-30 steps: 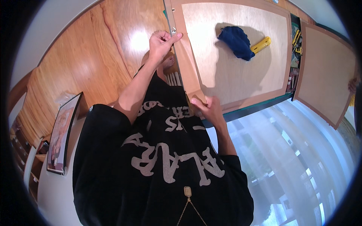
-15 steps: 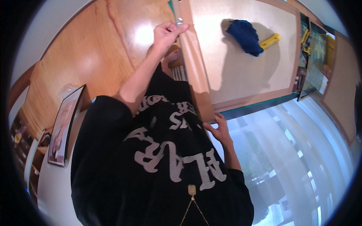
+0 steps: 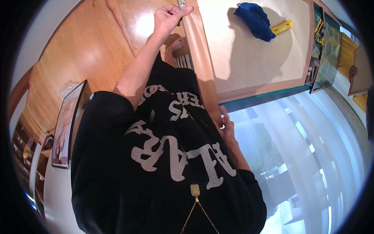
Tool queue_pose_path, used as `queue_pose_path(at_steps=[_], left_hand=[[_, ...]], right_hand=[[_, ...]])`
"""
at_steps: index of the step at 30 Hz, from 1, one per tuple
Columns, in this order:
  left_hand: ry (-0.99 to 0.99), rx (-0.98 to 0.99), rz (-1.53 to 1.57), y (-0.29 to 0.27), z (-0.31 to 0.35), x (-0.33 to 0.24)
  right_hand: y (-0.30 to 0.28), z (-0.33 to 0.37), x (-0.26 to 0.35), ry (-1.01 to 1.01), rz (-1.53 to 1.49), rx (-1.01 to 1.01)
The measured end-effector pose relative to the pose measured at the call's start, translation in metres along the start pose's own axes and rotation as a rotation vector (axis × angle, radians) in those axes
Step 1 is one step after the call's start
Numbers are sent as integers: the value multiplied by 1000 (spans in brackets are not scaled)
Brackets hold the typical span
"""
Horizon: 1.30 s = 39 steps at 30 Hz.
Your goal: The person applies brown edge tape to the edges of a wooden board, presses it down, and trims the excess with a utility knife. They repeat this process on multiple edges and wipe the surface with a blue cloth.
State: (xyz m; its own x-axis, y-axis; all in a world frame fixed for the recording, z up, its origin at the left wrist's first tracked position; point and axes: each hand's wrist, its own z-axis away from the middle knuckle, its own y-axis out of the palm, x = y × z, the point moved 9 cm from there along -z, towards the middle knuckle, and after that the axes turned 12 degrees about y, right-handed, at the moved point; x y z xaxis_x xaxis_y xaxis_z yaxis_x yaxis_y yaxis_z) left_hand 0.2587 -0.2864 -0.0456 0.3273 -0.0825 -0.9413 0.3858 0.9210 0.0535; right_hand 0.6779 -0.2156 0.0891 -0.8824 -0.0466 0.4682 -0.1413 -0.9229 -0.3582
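A large pale board (image 3: 269, 74) with brown taped edges lies in front of me, slightly right of centre. My left hand (image 3: 167, 18) pinches its left edge near the far end, thumb on top, beside a small metal fitting (image 3: 182, 4). At the near left corner, my right hand (image 3: 228, 128) has hold of the edge, forefinger raised; its thumb is partly hidden. A bunched dark blue cloth (image 3: 255, 21) rests on the board, touching a yellow tool handle (image 3: 282, 27); whatever the cloth covers of that tool is hidden.
A wooden surface (image 3: 89, 43) spreads to the left, with a framed picture (image 3: 65, 128) leaning there. Yellow tools (image 3: 319, 31) and a patterned panel (image 3: 331, 54) sit at the far right, near another person's hand (image 3: 353, 71). Sheer white curtains (image 3: 307, 148) hang at right.
My view has shifted, so the board and cloth sit higher. The right forefinger has lifted and that thumb has moved lower. At far right, another person's brown panel has shifted.
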Motion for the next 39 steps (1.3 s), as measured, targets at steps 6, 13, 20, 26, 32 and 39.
queue_pose_path(at_steps=[6,13,20,26,32,39], left_hand=[[0,-33,147,3,1,-2],[-25,-3,32,-1,1,0],[45,76,-34,-4,-6,-1],[6,-75,31,2,9,-25],[24,-46,34,-5,-3,-1],[100,51,80,-14,-21,42]], right_hand=[[24,-31,-21,244,-210,379],[37,-48,-40,411,-239,464],[47,-49,-37,473,-282,427],[50,-50,-34,459,-329,399],[46,-49,-25,416,-292,326],[48,-54,-37,474,-285,296]])
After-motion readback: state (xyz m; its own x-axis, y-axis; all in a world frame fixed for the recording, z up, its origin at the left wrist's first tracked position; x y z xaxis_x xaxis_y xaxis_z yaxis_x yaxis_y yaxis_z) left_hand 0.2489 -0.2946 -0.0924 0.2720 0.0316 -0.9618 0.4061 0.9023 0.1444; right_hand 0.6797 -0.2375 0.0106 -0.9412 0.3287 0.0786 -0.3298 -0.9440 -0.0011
